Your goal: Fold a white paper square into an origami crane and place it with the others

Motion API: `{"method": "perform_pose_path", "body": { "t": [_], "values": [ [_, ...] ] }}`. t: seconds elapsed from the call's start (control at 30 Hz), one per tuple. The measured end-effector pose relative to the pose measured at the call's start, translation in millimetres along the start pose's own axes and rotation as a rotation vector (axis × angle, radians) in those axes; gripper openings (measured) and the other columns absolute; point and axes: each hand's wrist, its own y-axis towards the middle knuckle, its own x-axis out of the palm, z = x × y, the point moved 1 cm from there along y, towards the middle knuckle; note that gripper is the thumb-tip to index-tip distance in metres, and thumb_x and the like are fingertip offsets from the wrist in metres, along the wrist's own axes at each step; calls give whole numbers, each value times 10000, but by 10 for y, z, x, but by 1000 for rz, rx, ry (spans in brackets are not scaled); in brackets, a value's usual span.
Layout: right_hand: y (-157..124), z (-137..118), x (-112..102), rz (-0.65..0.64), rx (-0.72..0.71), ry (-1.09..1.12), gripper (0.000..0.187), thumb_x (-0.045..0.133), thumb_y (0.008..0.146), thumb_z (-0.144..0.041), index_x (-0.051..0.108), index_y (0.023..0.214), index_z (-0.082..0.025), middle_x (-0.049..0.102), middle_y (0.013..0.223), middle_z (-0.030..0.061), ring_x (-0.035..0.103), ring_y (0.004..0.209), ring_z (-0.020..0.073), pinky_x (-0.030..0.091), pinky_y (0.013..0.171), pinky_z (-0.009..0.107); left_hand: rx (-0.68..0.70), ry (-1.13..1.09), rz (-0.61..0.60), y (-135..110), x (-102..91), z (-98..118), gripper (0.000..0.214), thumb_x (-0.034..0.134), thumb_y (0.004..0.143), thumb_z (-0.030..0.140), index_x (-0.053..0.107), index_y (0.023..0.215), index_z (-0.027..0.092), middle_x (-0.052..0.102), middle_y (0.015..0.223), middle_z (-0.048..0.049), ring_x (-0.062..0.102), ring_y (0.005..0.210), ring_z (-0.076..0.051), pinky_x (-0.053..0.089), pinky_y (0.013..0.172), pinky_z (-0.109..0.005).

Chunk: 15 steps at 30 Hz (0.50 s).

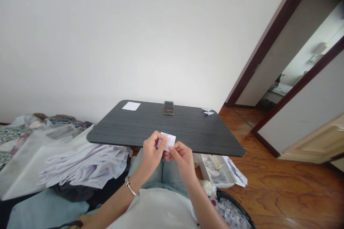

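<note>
Both hands hold a small folded piece of white paper (170, 139) above the near edge of the dark table. My left hand (152, 150) pinches its left side, with the thumb pressed on the paper's face. At the lower right corner, my right hand (184, 155) grips the same paper between thumb and fingers. A stack of white paper sheets or one sheet (131, 106) lies at the table's far left. Near the far right corner sit small folded paper cranes (208, 113); their exact folds are too small to make out.
A phone (168, 108) stands at the back middle of the table (118, 128). Piled white cloth (88, 164) lies to the left. Right of my legs are an open white box (216, 171) and a dark-rimmed container (233, 209) of crumpled pale pieces. A doorway opens at right.
</note>
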Motion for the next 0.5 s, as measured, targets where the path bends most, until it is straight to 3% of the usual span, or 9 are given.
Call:
{"method": "perform_pose_path", "body": {
  "t": [0.3, 0.4, 0.5],
  "values": [
    [-15, 2, 23, 61, -34, -64, 323, 689, 696, -418, 499, 574, -187, 594, 479, -24, 515, 398, 98, 428, 433, 209, -65, -37, 70, -51, 82, -39, 247, 537, 803, 329, 449, 626, 180, 403, 534, 63, 374, 494, -84, 289, 483, -200],
    [-17, 19, 3, 64, -22, -61, 323, 683, 699, -413, 488, 578, -186, 587, 469, -29, 508, 396, 93, 413, 434, 202, -100, -138, 43, -56, 96, -36, 156, 548, 801, 324, 497, 769, 179, 477, 562, 57, 419, 495, -87, 309, 483, -194],
    [-13, 32, -20, 62, -10, -50, 324, 686, 696, -407, 485, 574, -185, 595, 472, -24, 503, 393, 89, 400, 429, 195, -105, -238, 31, -64, 83, -1, 227, 533, 823, 329, 480, 997, 193, 463, 537, 73, 400, 461, -88, 295, 466, -194]
  ]
}}
